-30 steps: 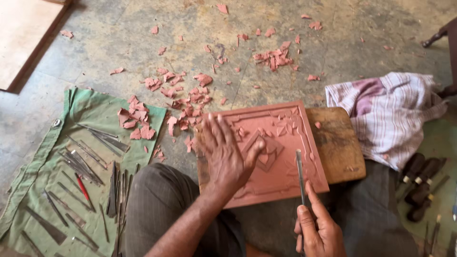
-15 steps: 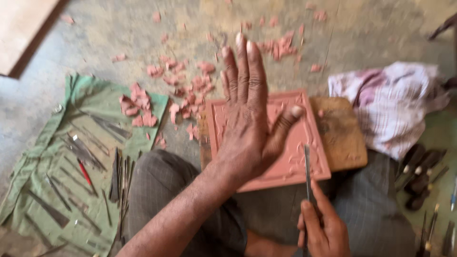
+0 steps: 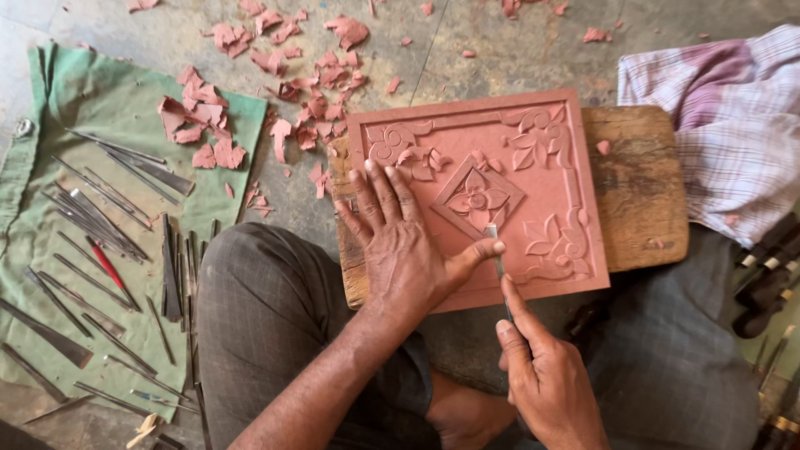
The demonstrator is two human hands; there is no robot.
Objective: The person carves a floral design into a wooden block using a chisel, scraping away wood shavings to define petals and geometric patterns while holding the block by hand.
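**Operator:** Head view, status as I read it. The carved slab (image 3: 500, 192), a reddish square tile with floral relief, lies flat on a wooden board (image 3: 637, 187) resting across the person's lap. My left hand (image 3: 408, 246) lies palm-down on the slab's lower-left area, fingers spread wide, thumb stretched right toward the tool. My right hand (image 3: 542, 375) sits below the slab's near edge, closed around a thin chisel (image 3: 498, 267), whose tip meets the slab just under the central diamond flower.

**Checker:** Position of the slab relative to the hands?

**Operator:** Under the left hand, in contact. Ahead of the right hand, reached only through the chisel.

**Checker:** Change against half a second earlier?

**Operator:** The left hand was then lifted, fingers pointing up over the slab; it is now pressed flat on it. The chisel stood near the slab's lower-right edge; its tip is now nearer the centre. The right hand's closed hold is unchanged.

**Checker:** Surroundings?

**Operator:** Green cloth (image 3: 50, 117) at left carrying rows of metal tools (image 3: 100, 217). Reddish chips (image 3: 292, 67) scattered on the floor beyond the slab. A checked cloth (image 3: 725, 117) at right, beside the board.
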